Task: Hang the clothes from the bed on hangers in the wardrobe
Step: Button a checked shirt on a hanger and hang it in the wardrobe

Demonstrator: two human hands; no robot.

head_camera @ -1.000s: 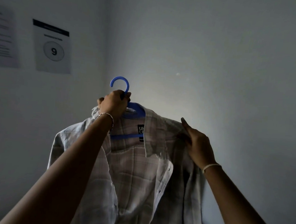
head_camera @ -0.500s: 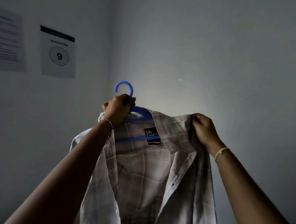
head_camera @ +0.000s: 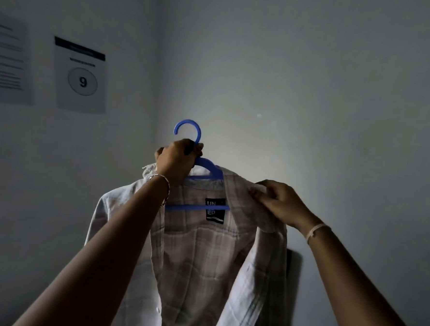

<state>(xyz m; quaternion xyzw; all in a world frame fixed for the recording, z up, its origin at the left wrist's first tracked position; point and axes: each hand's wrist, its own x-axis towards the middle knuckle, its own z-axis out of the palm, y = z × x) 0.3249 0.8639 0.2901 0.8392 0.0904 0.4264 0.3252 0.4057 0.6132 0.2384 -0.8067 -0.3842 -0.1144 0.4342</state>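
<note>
Grip, L hand [head_camera: 176, 158]: fingers curled tight round the neck of the blue hanger [head_camera: 210, 168], just under its hook [head_camera: 187, 121], centre of frame. Hook is free, on no rail. Thin bracelet [head_camera: 163, 182] on L wrist.

Grip, R hand [head_camera: 279, 204]: thumb and fingertips pinch a fold of shirt [head_camera: 202, 263] fabric at the collar/shoulder, centre-right of frame, just beside the hanger's frame-right end. Pale band [head_camera: 316, 230] on R wrist.

Shirt: pale plaid, button-front, held up in the air on the hanger. It runs from mid-frame down to the bottom edge.
- Front hangs open and the inside back panel faces the camera.
- Black neck label [head_camera: 214, 210] shows, white lettering partly crossed by the hanger's lower bar.
- Frame-left shoulder is draped over the hanger behind the L forearm.
- Hanger's frame-right arm goes under the collar fabric. Whether it sits fully inside that shoulder: cannot tell.

Surroundings: room corner, plain walls, dim light, with a brighter patch on the wall behind the hanger. Two sheets are fixed to the wall at upper left of frame:
- A numbered sheet [head_camera: 80, 76] with "9" in a circle.
- Beside it, at the frame edge, a text sheet [head_camera: 7, 59], print too blurred to read.
</note>
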